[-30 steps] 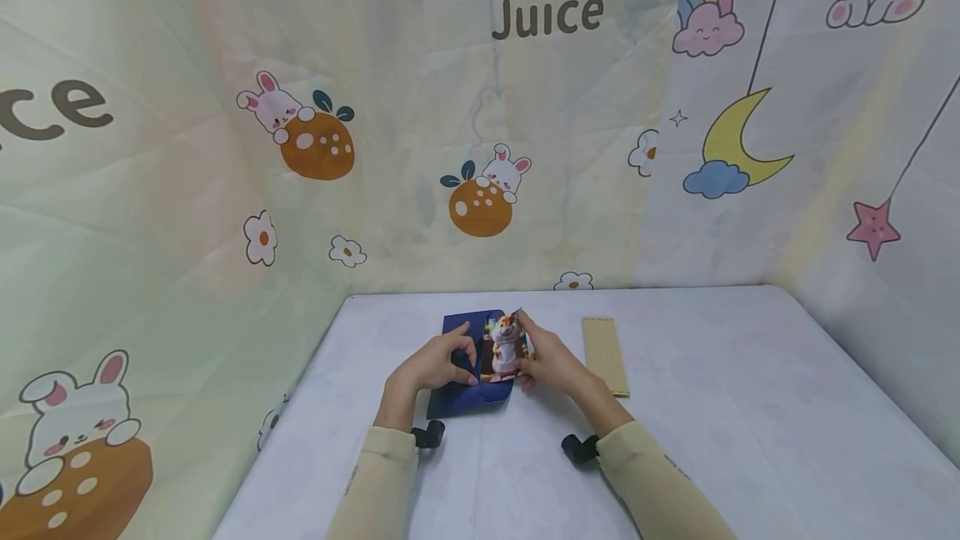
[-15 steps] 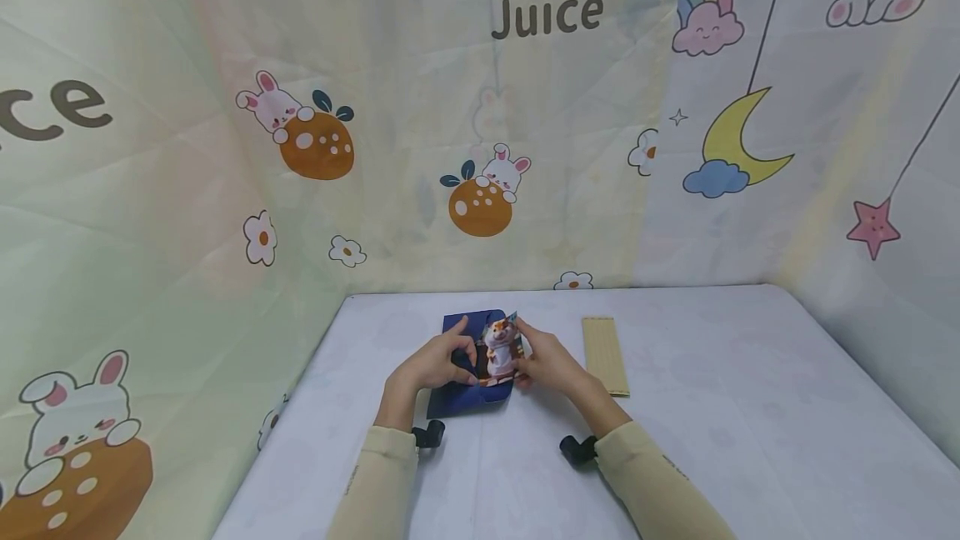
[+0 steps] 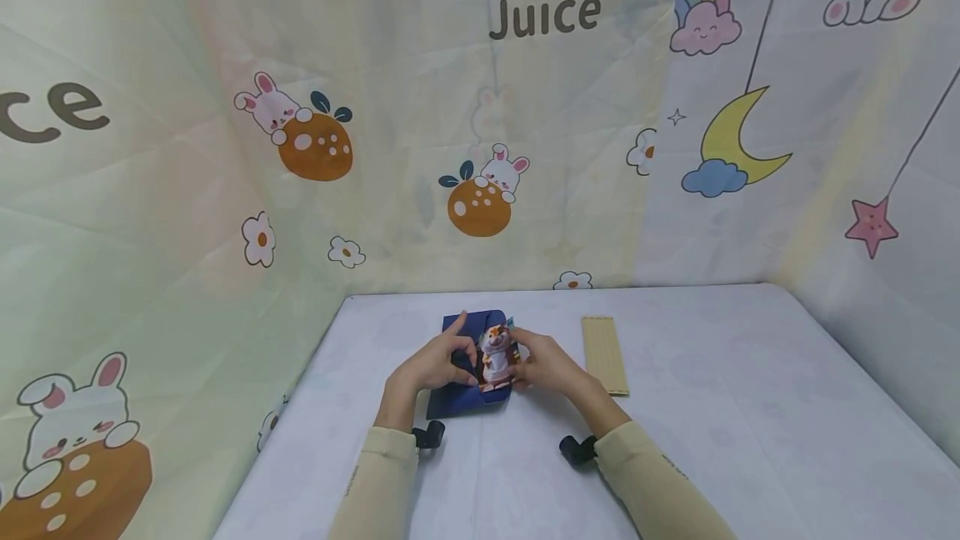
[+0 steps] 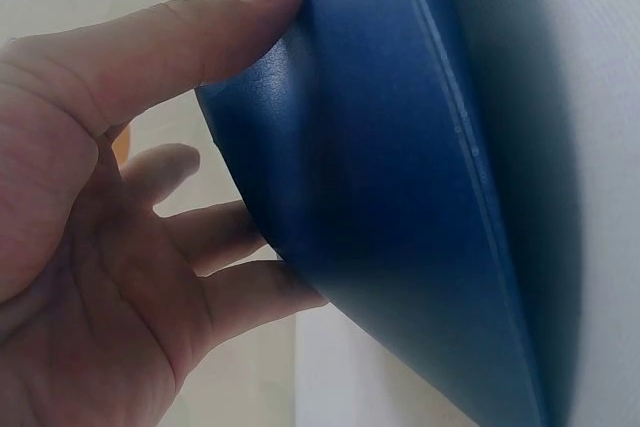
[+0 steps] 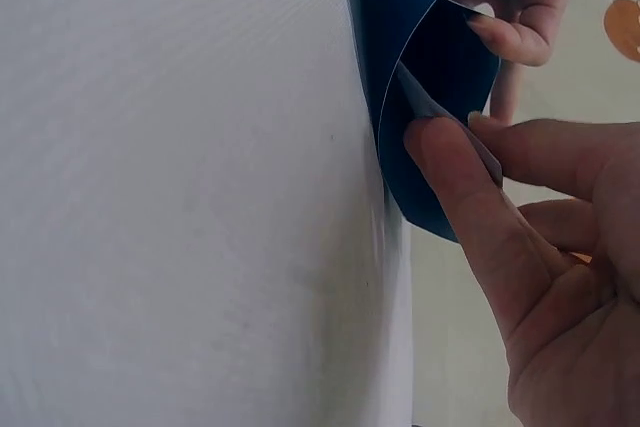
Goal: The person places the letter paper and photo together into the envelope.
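Observation:
A dark blue envelope [image 3: 450,402] lies on the table before me. My left hand [image 3: 437,362] pinches one side of its opening between thumb and fingers, and in the left wrist view the blue sheet [image 4: 385,157] bows outward there. My right hand [image 3: 551,363] holds a picture card [image 3: 496,357] showing a cartoon animal in white by its right edge. In the right wrist view, the card [image 5: 440,115] is seen edge-on between thumb and fingers, its far end within the curved opening of the blue envelope [image 5: 425,192]. The card's left edge is hidden.
A flat beige ribbed strip [image 3: 606,357] lies on the white-covered table [image 3: 720,407] to the right of my right hand. Printed cloth walls [image 3: 390,215] rise behind and on both sides of the table. A dark camera [image 3: 428,434] sits at each wrist.
My right hand has moved slightly left and down with the card, bringing it further over the blue envelope. The left hand stays nearly where it was, pinching the envelope.

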The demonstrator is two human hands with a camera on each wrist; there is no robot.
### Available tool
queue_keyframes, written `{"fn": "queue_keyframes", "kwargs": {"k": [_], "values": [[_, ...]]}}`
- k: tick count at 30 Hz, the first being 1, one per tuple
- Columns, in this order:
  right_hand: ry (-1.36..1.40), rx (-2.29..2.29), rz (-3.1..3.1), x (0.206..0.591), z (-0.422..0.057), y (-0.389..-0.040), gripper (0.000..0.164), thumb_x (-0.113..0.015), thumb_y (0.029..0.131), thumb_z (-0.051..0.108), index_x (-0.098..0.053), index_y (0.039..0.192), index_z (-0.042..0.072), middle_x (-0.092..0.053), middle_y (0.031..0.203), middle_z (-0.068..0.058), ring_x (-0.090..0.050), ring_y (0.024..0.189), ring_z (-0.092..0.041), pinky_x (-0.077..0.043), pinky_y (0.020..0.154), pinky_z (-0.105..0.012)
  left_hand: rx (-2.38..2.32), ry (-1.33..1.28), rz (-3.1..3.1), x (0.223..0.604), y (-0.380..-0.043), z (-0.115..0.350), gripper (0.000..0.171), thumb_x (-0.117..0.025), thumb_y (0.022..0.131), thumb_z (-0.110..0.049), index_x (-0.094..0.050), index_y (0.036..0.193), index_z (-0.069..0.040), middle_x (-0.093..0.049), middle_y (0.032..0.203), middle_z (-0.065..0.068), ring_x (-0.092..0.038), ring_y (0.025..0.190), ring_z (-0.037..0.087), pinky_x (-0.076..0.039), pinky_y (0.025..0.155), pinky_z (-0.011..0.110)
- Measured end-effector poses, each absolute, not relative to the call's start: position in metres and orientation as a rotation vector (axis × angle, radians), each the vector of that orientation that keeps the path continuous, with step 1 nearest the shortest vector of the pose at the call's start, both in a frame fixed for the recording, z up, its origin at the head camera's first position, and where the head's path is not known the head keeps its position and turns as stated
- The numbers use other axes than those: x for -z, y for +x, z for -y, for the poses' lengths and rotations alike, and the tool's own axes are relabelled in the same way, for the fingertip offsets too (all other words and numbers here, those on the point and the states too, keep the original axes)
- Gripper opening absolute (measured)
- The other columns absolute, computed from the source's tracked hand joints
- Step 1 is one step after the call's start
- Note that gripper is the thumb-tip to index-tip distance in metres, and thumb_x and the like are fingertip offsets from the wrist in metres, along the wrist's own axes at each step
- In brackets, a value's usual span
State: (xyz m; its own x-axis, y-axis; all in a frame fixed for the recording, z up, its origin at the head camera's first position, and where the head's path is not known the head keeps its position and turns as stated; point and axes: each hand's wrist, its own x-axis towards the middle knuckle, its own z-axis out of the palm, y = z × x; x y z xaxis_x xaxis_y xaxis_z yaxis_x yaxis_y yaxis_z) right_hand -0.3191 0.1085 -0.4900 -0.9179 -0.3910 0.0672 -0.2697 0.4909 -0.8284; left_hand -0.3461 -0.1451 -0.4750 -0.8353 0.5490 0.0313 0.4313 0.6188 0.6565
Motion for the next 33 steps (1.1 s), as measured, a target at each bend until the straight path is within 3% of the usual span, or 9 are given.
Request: {"fn": "queue_keyframes", "kwargs": {"k": [8, 18, 24, 33], "values": [[-0.603, 1.352, -2.566, 0.4884, -0.109, -0.319, 0.082, -0.076, 0.087, -0.006, -0.039, 0.158, 0.003, -0.025, 0.17, -0.024, -0.067, 0.067, -0.013, -0.058, 0.061, -0.028, -0.998, 0.79, -2.675, 0.4755, -0.347, 0.1454, 0.029, -0.092, 0.077, -0.015, -0.067, 0.086, -0.025, -0.006, 0.177, 0.004, -0.028, 0.156, 0.043, -0.033, 0.122, 0.06], [-0.664, 1.32, -2.619, 0.4867, -0.1077, -0.3196, 0.066, -0.077, 0.091, 0.003, -0.05, 0.151, -0.002, -0.034, 0.165, -0.024, -0.069, 0.067, -0.012, -0.057, 0.061, -0.025, -0.999, 0.785, -2.674, 0.4757, -0.3465, 0.1459, 0.028, -0.092, 0.077, -0.015, -0.067, 0.085, -0.025, -0.007, 0.177, 0.004, -0.024, 0.158, 0.043, -0.029, 0.124, 0.061], [-0.753, 1.282, -2.571, 0.4884, -0.1077, -0.3198, 0.065, -0.079, 0.089, 0.005, -0.052, 0.148, -0.004, -0.039, 0.162, -0.025, -0.073, 0.088, -0.016, -0.057, 0.068, -0.024, -1.007, 0.775, -2.676, 0.4759, -0.3459, 0.1457, 0.028, -0.092, 0.077, -0.016, -0.067, 0.085, -0.024, -0.01, 0.176, 0.005, -0.022, 0.158, 0.046, -0.026, 0.123, 0.064], [-0.784, 1.313, -2.514, 0.4905, -0.1039, -0.3175, 0.064, -0.077, 0.091, 0.0, -0.049, 0.148, -0.009, -0.035, 0.163, -0.03, -0.076, 0.109, -0.028, -0.062, 0.084, -0.027, -1.014, 0.783, -2.675, 0.4767, -0.3465, 0.1455, 0.03, -0.093, 0.076, -0.016, -0.066, 0.083, -0.027, -0.013, 0.176, 0.009, -0.024, 0.157, 0.046, -0.027, 0.123, 0.065]]}}
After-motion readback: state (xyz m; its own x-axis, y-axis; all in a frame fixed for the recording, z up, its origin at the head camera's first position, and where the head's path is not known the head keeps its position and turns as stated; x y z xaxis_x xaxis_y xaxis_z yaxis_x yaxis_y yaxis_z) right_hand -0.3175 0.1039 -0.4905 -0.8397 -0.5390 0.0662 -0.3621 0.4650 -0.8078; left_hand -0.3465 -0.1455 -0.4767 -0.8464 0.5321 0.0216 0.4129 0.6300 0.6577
